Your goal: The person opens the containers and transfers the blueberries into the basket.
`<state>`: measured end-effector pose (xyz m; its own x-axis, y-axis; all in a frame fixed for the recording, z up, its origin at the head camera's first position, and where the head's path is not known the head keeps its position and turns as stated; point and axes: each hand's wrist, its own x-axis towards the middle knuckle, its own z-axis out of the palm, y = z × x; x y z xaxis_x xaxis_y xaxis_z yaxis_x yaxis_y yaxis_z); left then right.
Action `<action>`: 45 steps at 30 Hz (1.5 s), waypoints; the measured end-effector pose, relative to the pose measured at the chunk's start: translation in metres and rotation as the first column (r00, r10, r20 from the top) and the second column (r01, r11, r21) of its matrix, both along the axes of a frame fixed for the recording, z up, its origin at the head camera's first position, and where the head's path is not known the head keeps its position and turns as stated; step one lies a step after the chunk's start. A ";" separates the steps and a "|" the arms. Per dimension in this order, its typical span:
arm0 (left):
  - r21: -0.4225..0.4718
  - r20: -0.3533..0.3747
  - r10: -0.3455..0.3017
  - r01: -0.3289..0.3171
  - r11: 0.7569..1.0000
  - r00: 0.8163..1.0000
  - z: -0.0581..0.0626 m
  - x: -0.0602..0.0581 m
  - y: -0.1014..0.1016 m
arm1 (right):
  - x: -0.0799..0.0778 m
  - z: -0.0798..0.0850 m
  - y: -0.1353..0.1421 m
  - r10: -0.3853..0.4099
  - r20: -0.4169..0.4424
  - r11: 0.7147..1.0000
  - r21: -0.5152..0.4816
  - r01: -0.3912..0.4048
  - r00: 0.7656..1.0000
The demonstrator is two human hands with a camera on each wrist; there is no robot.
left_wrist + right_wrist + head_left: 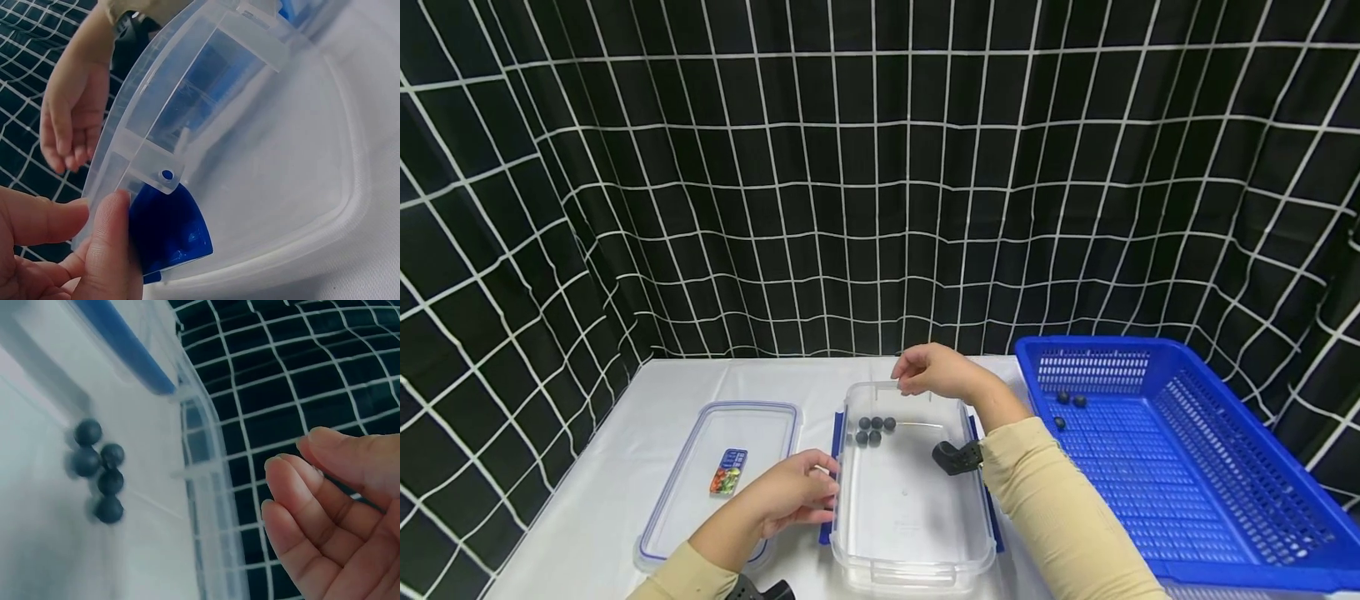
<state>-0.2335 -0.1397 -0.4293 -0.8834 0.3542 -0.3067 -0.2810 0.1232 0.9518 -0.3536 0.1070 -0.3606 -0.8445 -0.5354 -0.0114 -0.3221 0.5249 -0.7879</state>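
A clear plastic food container (910, 517) with blue side latches stands in the middle. Several small dark balls (109, 481) sit inside toward its far left, bunched in two short rows. At the container's left side, my left hand (801, 492) pinches the rim between thumb and finger, close to a blue latch (169, 231). My right hand (936, 371) hovers by the far rim, its fingers loosely bent; nothing shows between the fingertips (281, 472) in the right wrist view.
The container's clear lid (700, 442), with a blue seal and a colourful label (728, 472), lies on the white table (595, 508) at the left. On the right a blue plastic basket (1180, 467) holds three dark balls (1063, 398) near its far left corner. A black gridded curtain (880, 183) hangs behind.
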 end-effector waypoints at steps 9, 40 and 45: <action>0.005 -0.002 -0.009 0.009 1.000 1.000 -0.002 -0.002 0.002 | 0.000 -0.025 -0.027 -0.002 0.054 1.000 0.025 0.001 0.999; -0.013 0.007 0.014 -0.014 1.000 1.000 0.000 0.003 0.002 | 0.004 -0.067 -0.036 -0.049 0.209 0.968 0.249 -0.005 0.977; -0.019 0.008 0.016 -0.016 1.000 1.000 -0.001 0.001 0.003 | 0.000 -0.071 -0.034 -0.048 0.197 0.962 0.273 -0.008 0.979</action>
<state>-0.2323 -0.1366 -0.4302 -0.8863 0.3343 -0.3205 -0.2909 0.1368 0.9469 -0.3540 0.0725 -0.4320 -0.8205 -0.4715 -0.3233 -0.1596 0.7320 -0.6624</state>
